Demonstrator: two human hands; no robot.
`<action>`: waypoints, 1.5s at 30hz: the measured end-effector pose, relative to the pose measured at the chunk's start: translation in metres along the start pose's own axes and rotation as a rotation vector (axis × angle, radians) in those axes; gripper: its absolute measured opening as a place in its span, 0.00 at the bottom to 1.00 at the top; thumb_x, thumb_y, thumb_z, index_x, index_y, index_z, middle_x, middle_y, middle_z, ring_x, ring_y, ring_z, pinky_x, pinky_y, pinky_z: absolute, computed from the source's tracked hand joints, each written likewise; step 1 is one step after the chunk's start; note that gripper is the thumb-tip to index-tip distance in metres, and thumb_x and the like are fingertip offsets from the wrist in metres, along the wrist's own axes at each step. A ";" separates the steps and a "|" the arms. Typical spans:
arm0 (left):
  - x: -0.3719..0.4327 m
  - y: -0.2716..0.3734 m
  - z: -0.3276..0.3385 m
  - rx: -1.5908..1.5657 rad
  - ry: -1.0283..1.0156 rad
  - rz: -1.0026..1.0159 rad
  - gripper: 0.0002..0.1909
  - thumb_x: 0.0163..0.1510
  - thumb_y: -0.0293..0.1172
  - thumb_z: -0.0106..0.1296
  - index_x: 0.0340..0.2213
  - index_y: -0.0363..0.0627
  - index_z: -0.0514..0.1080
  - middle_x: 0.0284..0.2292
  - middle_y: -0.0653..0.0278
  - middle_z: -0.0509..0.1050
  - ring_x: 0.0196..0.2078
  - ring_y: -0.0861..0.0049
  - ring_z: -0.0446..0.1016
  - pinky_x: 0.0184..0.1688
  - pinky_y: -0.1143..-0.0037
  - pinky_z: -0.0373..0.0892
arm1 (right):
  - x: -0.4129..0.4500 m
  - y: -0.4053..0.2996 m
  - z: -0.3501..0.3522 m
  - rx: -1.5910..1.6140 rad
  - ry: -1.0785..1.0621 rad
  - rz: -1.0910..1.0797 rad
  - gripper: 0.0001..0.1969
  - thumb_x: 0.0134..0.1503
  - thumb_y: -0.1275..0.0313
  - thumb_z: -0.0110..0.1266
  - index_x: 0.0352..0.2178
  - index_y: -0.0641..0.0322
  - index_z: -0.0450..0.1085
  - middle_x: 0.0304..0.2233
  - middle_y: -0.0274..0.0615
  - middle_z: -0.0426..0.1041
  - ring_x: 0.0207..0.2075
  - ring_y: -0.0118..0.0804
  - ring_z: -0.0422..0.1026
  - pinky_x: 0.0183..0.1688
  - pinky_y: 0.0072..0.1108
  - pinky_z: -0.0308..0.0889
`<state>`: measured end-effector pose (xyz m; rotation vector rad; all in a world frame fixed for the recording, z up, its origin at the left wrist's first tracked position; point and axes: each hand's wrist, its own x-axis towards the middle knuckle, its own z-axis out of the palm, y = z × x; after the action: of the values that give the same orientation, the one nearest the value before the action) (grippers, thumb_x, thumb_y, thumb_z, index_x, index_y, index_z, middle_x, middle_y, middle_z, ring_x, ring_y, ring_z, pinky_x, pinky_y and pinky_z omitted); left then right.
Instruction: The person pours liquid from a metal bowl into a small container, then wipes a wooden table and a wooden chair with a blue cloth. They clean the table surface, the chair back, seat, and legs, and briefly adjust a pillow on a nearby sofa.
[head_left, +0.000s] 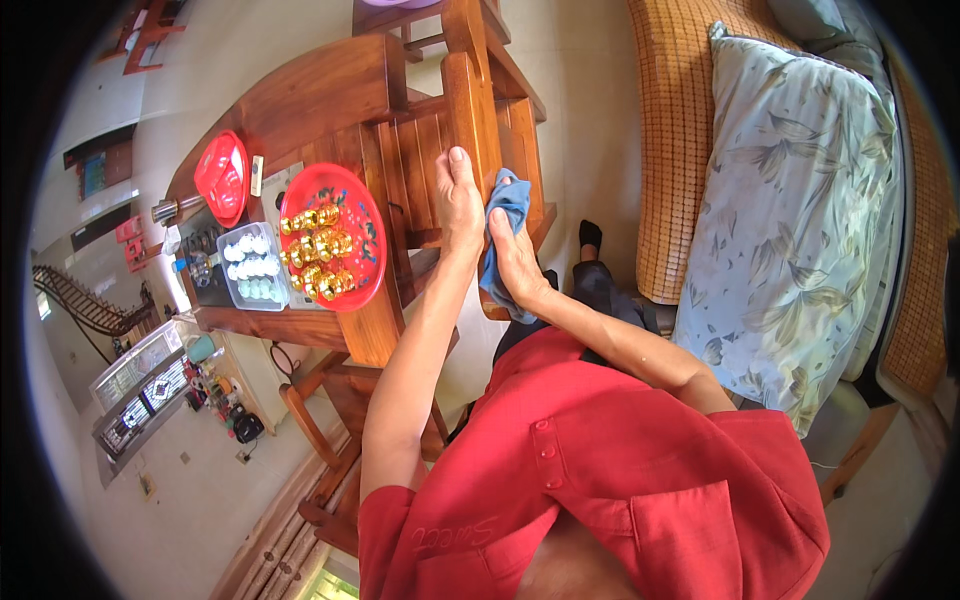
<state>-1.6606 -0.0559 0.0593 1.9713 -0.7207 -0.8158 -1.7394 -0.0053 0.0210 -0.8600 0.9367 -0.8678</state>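
Observation:
A varnished wooden chair (471, 94) stands before me, its thick rail running between my hands. My left hand (459, 202) holds the left side of that rail, with the thumb pointing away from me and the other fingers mostly hidden. On the opposite side, my right hand (517, 259) has a crumpled blue cloth (508, 196) in its grip, pressed against the wood. Part of the cloth hangs down along the rail towards my body.
Left of the chair is a wooden table (315, 82). It bears a red tray (373, 289) with gold cups, a clear plastic box (262, 304) of small cups and a red lidded dish (222, 180). A sofa (671, 150) with a floral cushion (787, 195) stands right.

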 end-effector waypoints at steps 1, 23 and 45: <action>0.001 0.002 0.001 0.002 0.024 -0.005 0.26 0.60 0.51 0.34 0.41 0.36 0.63 0.34 0.56 0.68 0.38 0.69 0.66 0.44 0.71 0.62 | 0.002 -0.014 0.001 0.000 -0.036 0.028 0.34 0.59 0.54 0.35 0.58 0.68 0.40 0.61 0.53 0.40 0.63 0.47 0.38 0.62 0.28 0.34; 0.007 -0.009 -0.002 0.063 0.026 0.084 0.19 0.59 0.44 0.35 0.31 0.38 0.64 0.27 0.47 0.70 0.32 0.55 0.70 0.34 0.65 0.64 | 0.062 -0.041 0.009 -0.170 -0.002 -0.263 0.33 0.58 0.53 0.38 0.57 0.67 0.45 0.59 0.52 0.45 0.61 0.47 0.44 0.61 0.27 0.39; 0.002 0.001 0.000 -0.002 0.059 0.011 0.19 0.59 0.43 0.34 0.38 0.38 0.64 0.36 0.44 0.69 0.38 0.49 0.67 0.41 0.58 0.63 | 0.169 -0.094 0.002 -0.741 -0.208 -0.712 0.19 0.53 0.63 0.47 0.43 0.64 0.65 0.48 0.50 0.61 0.53 0.50 0.57 0.56 0.31 0.52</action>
<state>-1.6592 -0.0579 0.0593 1.9796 -0.6958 -0.7483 -1.7039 -0.1922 0.0546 -1.9637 0.7660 -1.0030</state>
